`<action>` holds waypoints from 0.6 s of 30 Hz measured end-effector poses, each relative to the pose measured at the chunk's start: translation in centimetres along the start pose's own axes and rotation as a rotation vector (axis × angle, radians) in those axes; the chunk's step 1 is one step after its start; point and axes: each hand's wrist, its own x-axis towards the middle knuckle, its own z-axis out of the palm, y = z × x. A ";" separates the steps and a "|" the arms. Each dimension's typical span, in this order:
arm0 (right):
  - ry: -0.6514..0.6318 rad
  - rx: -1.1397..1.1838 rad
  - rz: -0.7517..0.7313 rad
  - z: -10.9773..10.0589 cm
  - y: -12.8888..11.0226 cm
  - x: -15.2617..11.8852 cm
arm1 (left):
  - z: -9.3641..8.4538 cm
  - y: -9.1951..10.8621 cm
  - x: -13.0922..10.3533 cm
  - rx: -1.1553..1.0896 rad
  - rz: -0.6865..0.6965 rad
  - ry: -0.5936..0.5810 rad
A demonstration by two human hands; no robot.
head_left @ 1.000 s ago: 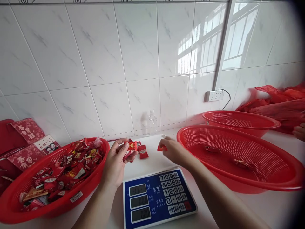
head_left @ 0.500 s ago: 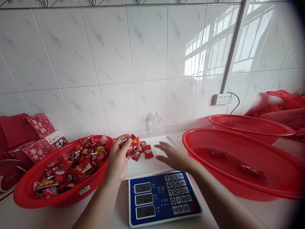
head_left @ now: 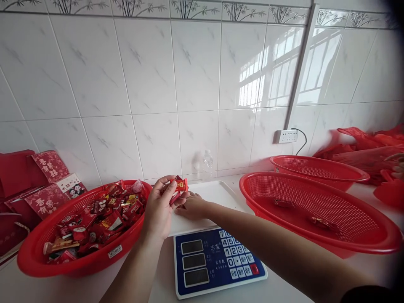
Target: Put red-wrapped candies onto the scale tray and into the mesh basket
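My left hand (head_left: 162, 202) is closed around a few red wrapped candies (head_left: 179, 187), pinched under the thumb above the scale's white tray (head_left: 221, 191). Low over that tray, my right hand (head_left: 194, 206) reaches leftward behind the left hand. Its fingers are mostly hidden, and a bit of red wrapper shows beneath it. The scale's blue keypad panel (head_left: 217, 263) faces me, partly covered by my right forearm. To the left, a red basket (head_left: 104, 261) holds a heap of wrapped candies (head_left: 104, 214).
On the right, a large red basket (head_left: 315, 202) has a few wrapped pieces inside; another red basket (head_left: 356, 176) sits behind. A clear bottle (head_left: 207, 164) stands by the tiled wall. Red gift bags (head_left: 47, 198) are at left. Another person's hand (head_left: 398, 166) appears at the right edge.
My right hand has moved left from the tray's right side to the wrapped candies lying there, covering them. The left hand still holds its candies. The camera view has tilted slightly up.
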 end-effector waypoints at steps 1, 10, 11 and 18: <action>0.013 -0.013 -0.021 0.2 0.2 0.0 | 0.0 0.0 0.0 -0.002 -0.002 -0.004; 0.216 -0.194 0.046 -0.6 3.4 -2.2 | 0.4 0.2 -0.8 -0.011 -0.014 -0.053; 0.228 -0.216 0.066 -1.0 3.6 -2.6 | 0.5 0.2 -0.8 -0.011 -0.016 -0.058; 0.359 -0.339 0.314 -6.4 6.8 -7.9 | 0.4 0.0 -0.7 0.032 -0.016 -0.081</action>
